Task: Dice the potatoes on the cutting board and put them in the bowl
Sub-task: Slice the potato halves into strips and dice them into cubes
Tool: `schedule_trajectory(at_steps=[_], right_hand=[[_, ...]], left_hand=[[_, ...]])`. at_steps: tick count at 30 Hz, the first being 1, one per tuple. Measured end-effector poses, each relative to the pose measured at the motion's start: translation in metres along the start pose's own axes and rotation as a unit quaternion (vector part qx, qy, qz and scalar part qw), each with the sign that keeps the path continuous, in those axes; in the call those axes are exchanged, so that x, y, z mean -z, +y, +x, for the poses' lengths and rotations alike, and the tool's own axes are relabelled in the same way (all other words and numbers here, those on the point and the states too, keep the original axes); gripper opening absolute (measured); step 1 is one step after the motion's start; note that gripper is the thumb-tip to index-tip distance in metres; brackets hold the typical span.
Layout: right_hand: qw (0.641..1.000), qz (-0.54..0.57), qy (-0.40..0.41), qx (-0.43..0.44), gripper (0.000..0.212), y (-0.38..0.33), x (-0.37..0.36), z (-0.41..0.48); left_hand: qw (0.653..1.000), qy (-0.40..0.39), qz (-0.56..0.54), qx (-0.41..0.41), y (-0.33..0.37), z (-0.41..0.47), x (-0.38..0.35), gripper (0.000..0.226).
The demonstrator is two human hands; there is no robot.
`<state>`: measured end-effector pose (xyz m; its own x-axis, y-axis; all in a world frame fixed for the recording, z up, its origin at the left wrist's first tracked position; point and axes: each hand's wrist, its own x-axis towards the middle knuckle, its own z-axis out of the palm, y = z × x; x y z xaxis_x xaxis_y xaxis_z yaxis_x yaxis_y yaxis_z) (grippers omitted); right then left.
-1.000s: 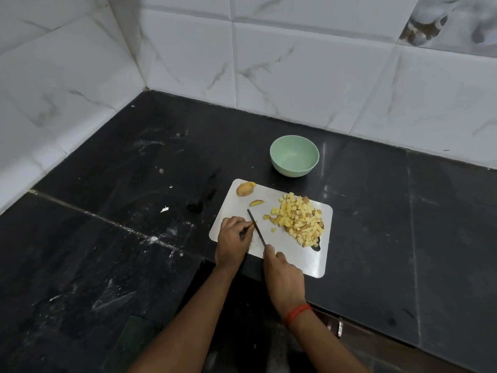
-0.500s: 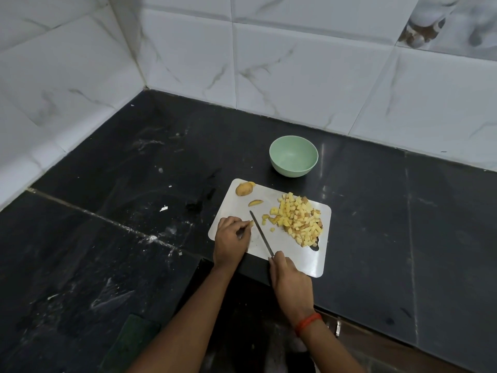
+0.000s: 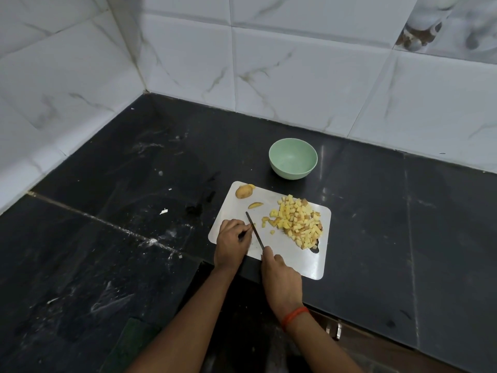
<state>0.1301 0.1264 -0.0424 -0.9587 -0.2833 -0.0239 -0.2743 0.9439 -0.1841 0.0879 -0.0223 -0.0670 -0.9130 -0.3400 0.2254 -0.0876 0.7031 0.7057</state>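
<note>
The right hand's point(image 3: 281, 278) grip is holding the knife point(image 3: 255, 234) just beside the left hand point(image 3: 231, 243); that grip I cannot tell. A slipping blade could be cutting those fingers point(image 3: 243, 228).

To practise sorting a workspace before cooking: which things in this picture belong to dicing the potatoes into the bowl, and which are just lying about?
For the job: cutting board, knife, diced potato, potato end, potato slice, green bowl.
Lying about: white scrap, dark green pad.
</note>
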Motion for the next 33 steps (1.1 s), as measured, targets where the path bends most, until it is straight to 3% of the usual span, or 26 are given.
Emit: schedule_trajectory(at_steps=[8,13,20,33], right_hand=[[1.000,-0.017,0.006,0.017,0.052,0.016,0.000,-0.010],[0.999,0.017,0.040,-0.020,0.031,0.023,0.001,-0.008],[0.988,0.117,0.104,-0.002,0.022,0.016,-0.006,-0.003],[0.997,0.065,0.048,0.015,0.028,0.009,-0.005,0.002]], left_hand=[[1.000,0.004,0.005,0.011,-0.002,0.000,-0.002,0.009],[1.000,0.017,-0.005,0.016,0.002,0.000,0.000,0.012],[1.000,0.014,-0.015,0.023,0.002,0.000,0.000,0.012],[1.000,-0.005,-0.014,0.023,0.000,-0.001,0.000,0.015]])
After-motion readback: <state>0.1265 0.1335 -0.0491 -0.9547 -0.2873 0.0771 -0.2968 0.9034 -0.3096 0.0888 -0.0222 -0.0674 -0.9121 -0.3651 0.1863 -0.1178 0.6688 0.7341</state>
